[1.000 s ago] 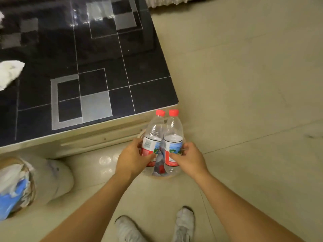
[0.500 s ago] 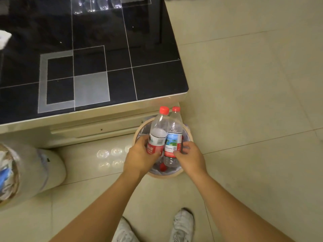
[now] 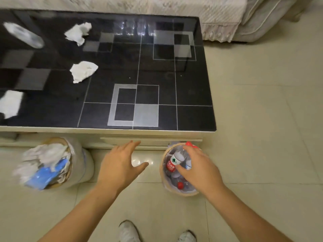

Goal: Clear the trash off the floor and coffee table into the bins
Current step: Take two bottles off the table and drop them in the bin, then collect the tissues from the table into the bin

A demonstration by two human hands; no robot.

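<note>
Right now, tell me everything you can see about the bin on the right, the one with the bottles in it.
The right bin is a small round basket with a tan rim, lined with a pale plastic bag. It stands upright on the tiled floor, close to the coffee table's front corner. Inside are clear plastic bottles with red caps and red-and-white labels. The right hand is over its opening on the bottles; whether it grips one is unclear. The left hand is apart from it.

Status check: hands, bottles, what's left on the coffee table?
Left hand open, empty. Right hand over bottle bin, grip unclear. Bottles binned. Three tissues, one bottle remain on coffee table.
</note>
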